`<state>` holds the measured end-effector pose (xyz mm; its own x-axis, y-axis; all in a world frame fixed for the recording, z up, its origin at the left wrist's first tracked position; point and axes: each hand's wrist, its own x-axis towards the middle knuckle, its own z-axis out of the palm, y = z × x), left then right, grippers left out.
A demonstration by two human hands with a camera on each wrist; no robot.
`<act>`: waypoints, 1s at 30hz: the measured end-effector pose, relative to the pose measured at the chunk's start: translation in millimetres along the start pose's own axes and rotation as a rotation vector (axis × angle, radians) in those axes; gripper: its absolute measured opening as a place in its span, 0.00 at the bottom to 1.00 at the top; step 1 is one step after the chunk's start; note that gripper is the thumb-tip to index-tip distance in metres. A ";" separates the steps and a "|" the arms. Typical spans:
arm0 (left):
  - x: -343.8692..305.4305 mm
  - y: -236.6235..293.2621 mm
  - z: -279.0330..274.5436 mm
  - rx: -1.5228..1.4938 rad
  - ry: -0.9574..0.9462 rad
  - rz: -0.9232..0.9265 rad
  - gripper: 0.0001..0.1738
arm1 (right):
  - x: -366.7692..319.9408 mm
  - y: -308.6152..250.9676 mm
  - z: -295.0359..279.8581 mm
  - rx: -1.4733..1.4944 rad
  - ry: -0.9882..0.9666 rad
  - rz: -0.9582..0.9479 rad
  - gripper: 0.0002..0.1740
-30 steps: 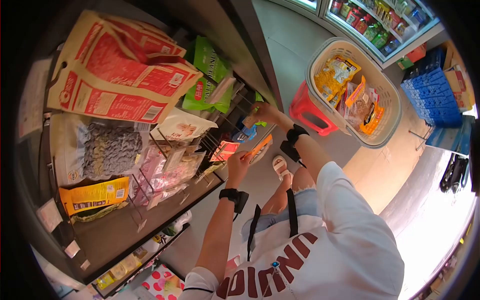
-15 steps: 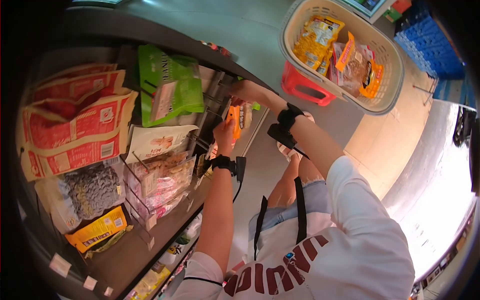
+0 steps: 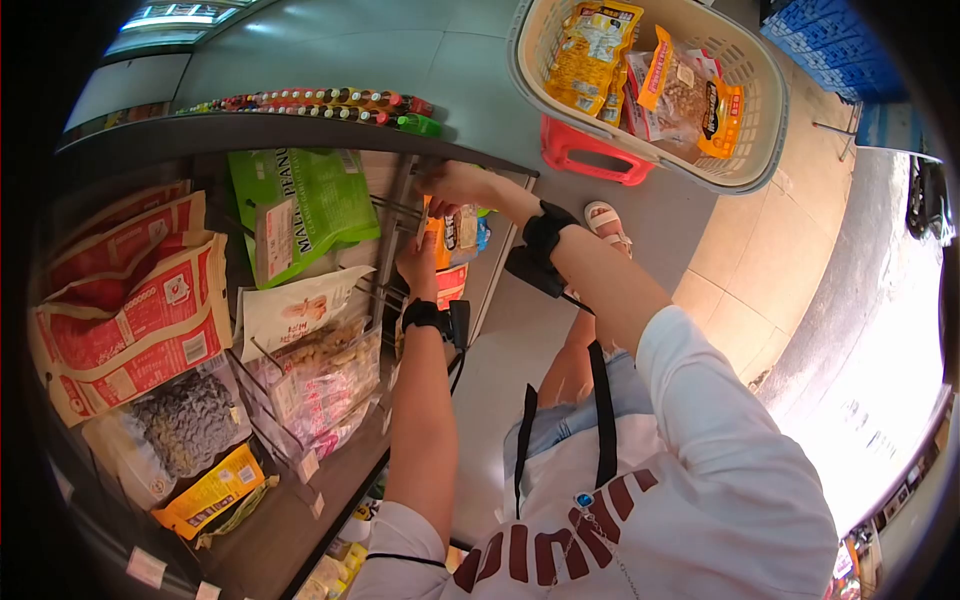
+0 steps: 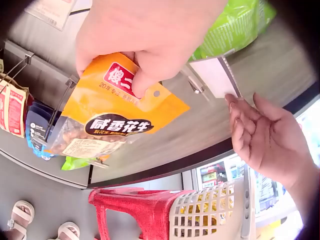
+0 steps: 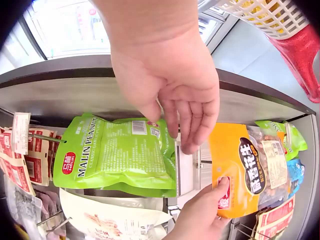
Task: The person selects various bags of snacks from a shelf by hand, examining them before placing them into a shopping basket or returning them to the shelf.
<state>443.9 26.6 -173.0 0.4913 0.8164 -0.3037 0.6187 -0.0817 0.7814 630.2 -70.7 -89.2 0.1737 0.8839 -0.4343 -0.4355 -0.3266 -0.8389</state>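
My left hand (image 4: 150, 35) grips the top corner of an orange bag of peanuts (image 4: 120, 112), thumb on its front. The bag has a clear lower window with peanuts showing, and hangs in front of the rack. My right hand (image 5: 172, 95) is just above the bag, its fingers loosely bent with nothing held between them. Its fingertips are right at the edge of a white price tag (image 4: 215, 75) on a hook end. Beside that tag, a green bag of Malin peanuts (image 5: 120, 152) hangs on the rack.
Red-and-tan bags (image 3: 140, 310), a white bag (image 3: 300, 310) and a dark dried-food bag (image 3: 185, 420) hang on wire hooks at left. A beige basket (image 3: 775, 130) with several snack bags rests on a red stool (image 3: 590, 160). Blue crates (image 3: 830, 50) stand beyond it.
The head view has turned, bringing more of the shelf in. My left hand has brought the orange bag in by the hooks, its front now showing. My right hand has come to the price tag.
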 end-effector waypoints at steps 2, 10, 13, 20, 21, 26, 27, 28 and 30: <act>4.9 -1.6 0.1 0.115 -0.050 0.002 0.17 | 0.4 0.1 -0.5 0.008 0.003 -0.011 0.19; -4.5 18.9 11.7 0.114 0.048 0.127 0.17 | -0.4 0.1 -1.1 -0.024 -0.012 -0.036 0.20; -17.5 35.0 10.6 0.314 0.125 0.073 0.15 | 0.1 -0.7 -0.3 -0.019 -0.011 -0.002 0.20; -21.2 38.2 20.0 0.208 0.228 0.318 0.19 | -3.4 -3.1 -2.1 -0.029 -0.020 -0.013 0.20; -17.8 40.5 20.0 0.208 0.227 0.317 0.19 | -1.7 -2.7 -1.7 -0.019 -0.013 -0.006 0.20; -14.9 52.0 17.0 0.471 0.156 0.168 0.14 | -2.9 -2.3 -2.1 0.043 -0.008 0.012 0.20; -13.6 45.2 16.8 0.473 0.156 0.169 0.14 | -3.6 -2.8 -2.4 0.033 -0.019 0.015 0.21; -11.7 32.9 16.8 0.457 0.218 0.247 0.15 | -4.2 -3.4 -3.0 0.024 -0.029 0.018 0.22; -9.1 17.9 15.6 0.443 0.278 0.326 0.18 | -5.5 -3.1 -4.8 0.021 -0.036 0.012 0.23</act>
<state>460.0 8.7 -164.8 0.5566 0.8231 0.1130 0.6886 -0.5332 0.4915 634.9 -76.2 -85.8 0.1366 0.8917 -0.4314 -0.4557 -0.3301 -0.8267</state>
